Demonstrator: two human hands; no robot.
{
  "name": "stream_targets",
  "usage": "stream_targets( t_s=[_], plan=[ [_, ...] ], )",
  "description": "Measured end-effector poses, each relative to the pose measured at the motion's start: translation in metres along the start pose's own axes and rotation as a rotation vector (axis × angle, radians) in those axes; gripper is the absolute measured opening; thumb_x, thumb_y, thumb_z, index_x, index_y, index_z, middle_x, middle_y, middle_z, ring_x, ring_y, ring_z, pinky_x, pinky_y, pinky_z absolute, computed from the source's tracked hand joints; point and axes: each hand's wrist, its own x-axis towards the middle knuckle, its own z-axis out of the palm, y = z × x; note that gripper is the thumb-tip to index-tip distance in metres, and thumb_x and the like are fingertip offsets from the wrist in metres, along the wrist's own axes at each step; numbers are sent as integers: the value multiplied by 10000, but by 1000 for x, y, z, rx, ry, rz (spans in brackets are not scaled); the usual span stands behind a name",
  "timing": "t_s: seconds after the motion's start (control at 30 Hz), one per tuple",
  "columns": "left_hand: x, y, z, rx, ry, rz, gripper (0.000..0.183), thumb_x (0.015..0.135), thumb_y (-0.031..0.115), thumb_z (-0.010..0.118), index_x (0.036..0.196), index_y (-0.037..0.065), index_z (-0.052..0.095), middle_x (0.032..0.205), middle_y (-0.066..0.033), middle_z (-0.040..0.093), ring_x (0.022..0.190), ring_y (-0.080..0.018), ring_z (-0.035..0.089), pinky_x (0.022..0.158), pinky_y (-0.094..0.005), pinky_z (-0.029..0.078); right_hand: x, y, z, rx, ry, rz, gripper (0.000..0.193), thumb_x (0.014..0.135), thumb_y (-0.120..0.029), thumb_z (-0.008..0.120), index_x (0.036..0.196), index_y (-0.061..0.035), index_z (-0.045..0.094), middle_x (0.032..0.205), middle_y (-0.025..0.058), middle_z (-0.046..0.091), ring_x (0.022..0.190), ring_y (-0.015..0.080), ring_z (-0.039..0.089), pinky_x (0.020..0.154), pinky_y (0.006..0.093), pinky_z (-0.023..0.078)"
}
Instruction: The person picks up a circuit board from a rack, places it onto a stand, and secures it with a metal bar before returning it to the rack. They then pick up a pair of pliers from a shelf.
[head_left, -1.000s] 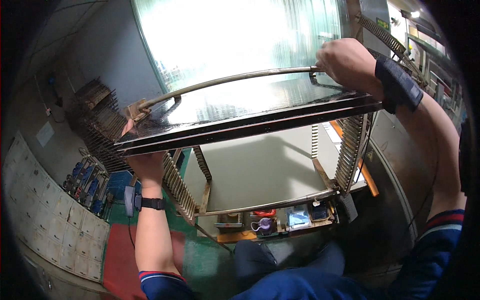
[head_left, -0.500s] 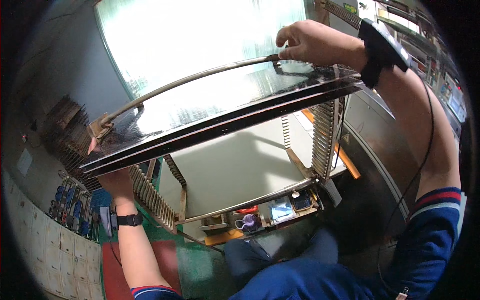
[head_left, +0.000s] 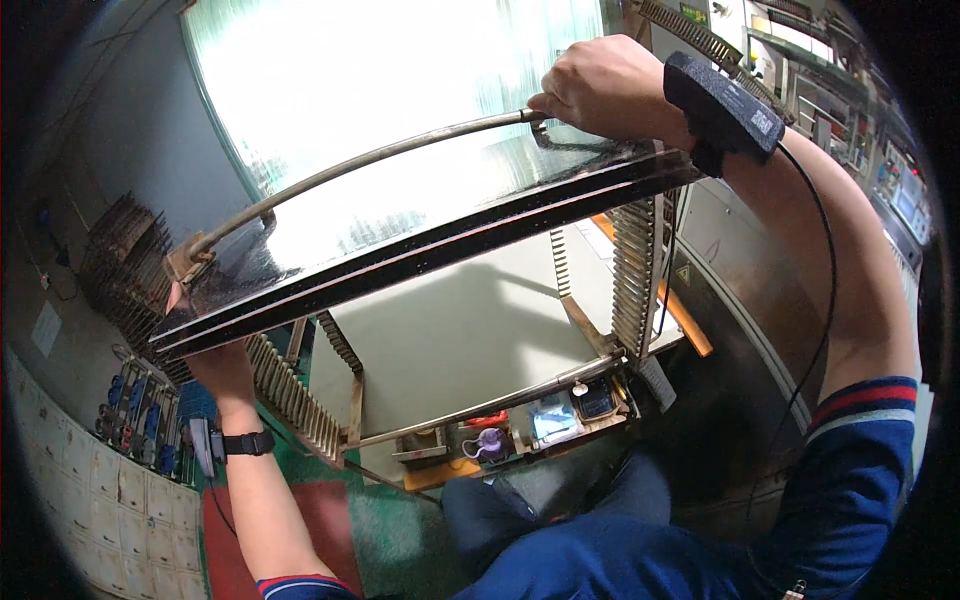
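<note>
A glossy black sheet (head_left: 420,205) lies tilted across the upper part of a slotted metal rack (head_left: 628,265), with bright light reflected on it. Its near edge shows dark bands with a thin pale line between them. My left hand (head_left: 222,372) grips the sheet's near left corner, thumb tip on top and the rest underneath; most of its fingers are hidden. A long metal bar (head_left: 370,157) runs along the far side, appearing bowed. My right hand (head_left: 605,88) is closed around the right end of this bar, above the sheet's far right part.
Below is a pale flat panel (head_left: 450,340) between the rack's combs. A shelf in front holds a purple jug (head_left: 488,445) and a blue-white packet (head_left: 555,420). Grey lockers (head_left: 110,500) stand left, a grey cabinet (head_left: 735,290) right. A cable hangs from my right wrist device (head_left: 725,105).
My right hand has moved slightly left and its fingers have closed onto the bar end. The view has shifted a little, with sheet and rack appearing slightly further left.
</note>
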Motion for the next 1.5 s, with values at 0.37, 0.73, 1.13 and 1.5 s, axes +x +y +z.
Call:
stream_targets(
  t_s=[0.37, 0.73, 1.13, 1.5],
  plan=[
    [-1, 4, -8, 76, 58, -29, 663, 854, 253, 767, 1377, 8, 441, 1363, -125, 480, 1268, -251, 477, 1122, -400, 361, -24, 131, 126, 1391, 146, 613, 609, 983, -586, 460, 1154, -45, 679, 1071, 114, 692, 1032, 203, 631, 925, 358, 489],
    [-3, 5, -8, 203, 1, 55, 664, 958, 413, 603, 1435, 0, 396, 1394, -156, 486, 1291, -259, 478, 1129, -391, 340, -34, 101, 270, 1687, 70, 691, 522, 997, -443, 515, 1314, -30, 559, 1247, 93, 622, 1105, 209, 601, 965, 349, 465],
    [-33, -78, -53, 723, -104, 77, 536, 1008, 239, 543, 1454, 14, 349, 1478, -142, 428, 1325, -267, 460, 1139, -392, 357, -41, 94, 280, 1629, 137, 751, 555, 990, -487, 496, 1300, -33, 570, 1222, 89, 634, 1083, 199, 601, 940, 339, 462],
    [-4, -23, -29, 887, -110, 404, 475, 1004, 172, 548, 1436, 20, 423, 1427, -133, 493, 1292, -232, 492, 1122, -357, 351, -42, 97, 288, 1597, 143, 767, 587, 984, -527, 478, 1288, -35, 580, 1198, 85, 646, 1063, 190, 602, 918, 329, 460]
  ],
)
